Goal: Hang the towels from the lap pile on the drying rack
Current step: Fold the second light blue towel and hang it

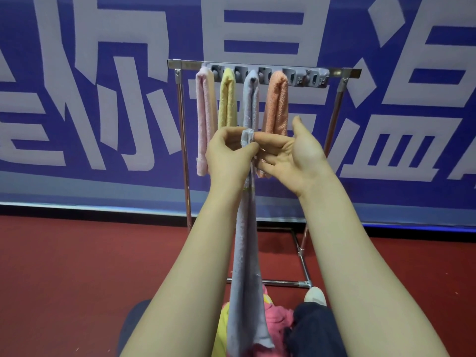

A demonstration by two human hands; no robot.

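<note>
A blue banner (103,99) with large pale characters fills the background, above a red floor (77,253). In front of it stands a metal drying rack (332,124), with a grey clip bar (293,73) fixed along its top rail.

Four folded towels hang side by side from the left part of that bar: a pink towel (203,119), a yellow towel (228,99), a grey-lilac towel (250,99) and an orange towel (278,104). The clips to the right of the orange one hold nothing.

A fifth, grey-lilac held towel (246,266) hangs in a long narrow fold in front of the rack. Its upper end is at the hands and its lower end reaches the lap. There it lies on the lap pile (275,320), where pink and yellow cloth shows between dark trouser legs (314,331).

The left hand (229,150) pinches the top corner of the held towel, its fingers (233,134) curled round the cloth. The right hand (296,153) is just beside it, palm turned inward. Its fingers (273,143) are stretched out loosely towards the towel corner and grip nothing. Whether the index tip touches the cloth I cannot tell.

A white shoe (315,296) rests on the floor near the rack's base bar.
</note>
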